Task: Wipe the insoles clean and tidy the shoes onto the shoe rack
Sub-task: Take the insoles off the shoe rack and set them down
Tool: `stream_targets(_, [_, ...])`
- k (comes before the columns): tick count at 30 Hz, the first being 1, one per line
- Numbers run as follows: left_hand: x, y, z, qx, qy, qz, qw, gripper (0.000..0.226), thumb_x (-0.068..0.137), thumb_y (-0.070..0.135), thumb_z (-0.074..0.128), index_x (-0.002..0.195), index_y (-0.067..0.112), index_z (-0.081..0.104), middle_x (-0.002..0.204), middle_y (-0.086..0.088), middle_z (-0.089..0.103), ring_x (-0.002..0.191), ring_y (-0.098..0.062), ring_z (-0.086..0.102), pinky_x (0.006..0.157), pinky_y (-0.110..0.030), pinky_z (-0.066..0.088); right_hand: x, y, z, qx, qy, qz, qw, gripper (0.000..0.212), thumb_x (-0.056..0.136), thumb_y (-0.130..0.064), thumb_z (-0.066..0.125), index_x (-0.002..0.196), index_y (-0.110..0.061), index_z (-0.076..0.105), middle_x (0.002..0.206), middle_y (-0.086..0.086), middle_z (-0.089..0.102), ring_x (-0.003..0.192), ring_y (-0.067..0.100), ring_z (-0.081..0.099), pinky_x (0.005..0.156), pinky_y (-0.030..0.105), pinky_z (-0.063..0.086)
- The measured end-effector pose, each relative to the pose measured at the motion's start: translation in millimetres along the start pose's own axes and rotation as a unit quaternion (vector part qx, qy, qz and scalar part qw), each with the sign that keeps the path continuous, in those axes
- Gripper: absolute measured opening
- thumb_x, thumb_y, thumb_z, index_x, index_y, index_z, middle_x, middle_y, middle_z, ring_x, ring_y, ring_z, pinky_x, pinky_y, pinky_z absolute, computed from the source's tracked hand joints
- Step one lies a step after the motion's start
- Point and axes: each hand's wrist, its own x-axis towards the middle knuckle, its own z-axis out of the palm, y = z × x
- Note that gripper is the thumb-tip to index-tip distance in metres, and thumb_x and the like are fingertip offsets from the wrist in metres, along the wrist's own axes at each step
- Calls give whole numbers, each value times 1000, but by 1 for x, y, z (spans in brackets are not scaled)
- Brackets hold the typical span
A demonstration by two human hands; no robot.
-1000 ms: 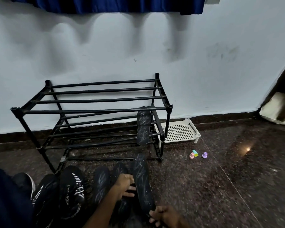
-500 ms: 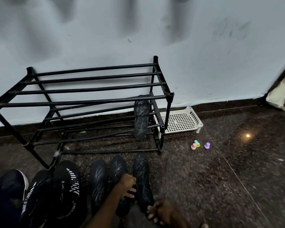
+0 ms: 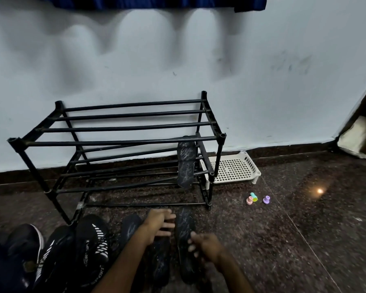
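A black tube shoe rack [image 3: 123,142] stands against the wall. One dark insole [image 3: 186,161] leans on its right end across the middle bars. Three more insoles lie on the floor in front; the right one [image 3: 185,246] is longest, another [image 3: 130,229] lies further left. My left hand [image 3: 159,224] hovers over the middle insole with fingers spread straight toward the right one. My right hand [image 3: 205,247] reaches in from the right, its fingertips touching the right insole's edge. Black sport shoes with white stripes [image 3: 91,248] sit at the lower left.
A white perforated plastic tray [image 3: 234,169] lies on the floor right of the rack. Three small pastel toys [image 3: 256,198] stand near it. A beige object [image 3: 359,140] leans in the right corner. The dark polished floor stretches to the right.
My left hand let go of the middle insole and opened its fingers. My right hand moved up along the right insole. The camera tilted up again.
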Motion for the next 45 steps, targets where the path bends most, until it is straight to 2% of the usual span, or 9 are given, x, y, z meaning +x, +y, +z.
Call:
stream_targets(4, [-7,31,-8,-58,3,49,997,31,105,24,45,130,10,55,120,-4,69,104,-26,67,81,-44,58,4,-58,-12,74,44,-73,994,29,101,-33,50,91,-9,64,72,1,67,48,7,51,40,17,36])
stream_targets(8, [-9,50,-8,-80,-7,75,994,30,103,22,48,129,9,57,119,-5,69,105,-26,67,81,-43,58,9,-100,-23,92,77,-96,988,29,100,-33,52,89,-8,61,84,6,67,54,10,54,43,19,37])
stream_targets(12, [-8,68,-4,-61,-12,95,994,30,102,18,49,130,8,57,117,-4,68,106,-25,65,77,-41,57,19,-116,-28,110,100,-83,985,27,99,-33,56,85,-10,60,80,4,67,54,12,55,46,20,38])
stream_targets(19, [0,82,-1,-48,-10,108,993,29,101,19,52,128,9,58,121,-4,68,105,-26,67,77,-42,58,33,-121,-20,116,90,-73,986,26,98,-35,56,93,-11,62,85,3,69,58,10,56,48,20,41])
stream_targets(24, [12,74,2,-52,-18,97,994,27,102,19,48,126,12,59,116,-3,71,101,-25,68,79,-41,58,54,-121,-17,144,118,-113,976,20,99,-22,56,87,-8,62,78,6,69,52,10,55,44,21,39])
stream_targets(32, [21,65,14,-80,-27,85,993,32,106,18,39,129,12,59,111,-1,68,95,-23,68,76,-40,57,24,-98,-23,133,77,-129,980,19,99,-17,56,84,-10,63,76,5,68,52,9,54,44,20,38])
stream_targets(36, [18,58,18,-109,-27,92,989,35,108,24,35,132,9,56,125,-9,65,97,-25,67,74,-39,57,-9,-60,-36,90,38,-130,987,17,99,-18,56,88,-7,64,81,6,69,52,5,55,44,17,38])
stream_targets(41, [9,29,29,-89,10,94,992,31,106,18,43,131,5,56,120,-11,69,96,-27,71,71,-39,58,-53,-5,-56,49,10,-86,995,19,99,-20,57,83,-12,64,69,-5,68,50,1,53,42,13,34])
stream_targets(45, [2,-1,52,-46,4,61,997,29,104,13,47,130,5,57,119,-11,69,92,-25,71,68,-37,58,-73,34,-67,61,-2,-29,998,20,97,-21,60,80,-12,63,66,-5,68,47,1,49,42,14,33])
